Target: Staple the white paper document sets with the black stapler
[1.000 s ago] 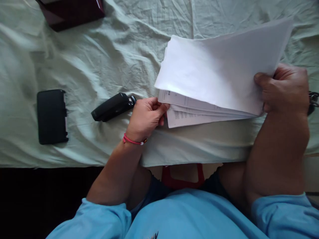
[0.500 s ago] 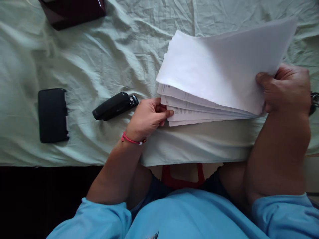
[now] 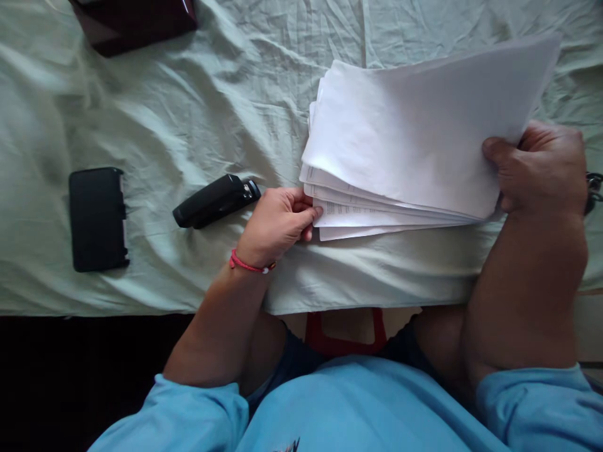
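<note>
A fanned stack of white paper sheets (image 3: 405,132) is held between my two hands over the cloth. My right hand (image 3: 541,166) is closed on the stack's right side, its thumb lying on the top sheet; the fingers beneath are hidden. At the lower left corner, my left hand (image 3: 282,220) pinches the edge of one of the lower sheets, which carries printed text. Just left of that hand lies a black stapler (image 3: 217,201), apart from the fingers.
A flat black case (image 3: 98,220) rests at the left on the pale green cloth (image 3: 155,119). A dark, glossy box-like object (image 3: 136,25) stands at the upper left. The cloth's front edge runs close to my body, above a red stool (image 3: 346,345).
The pinched sheet has shifted slightly left, out from the sheets above it, with my left hand. The upper sheets' left edges have settled a little to the right. My right hand is nearly still.
</note>
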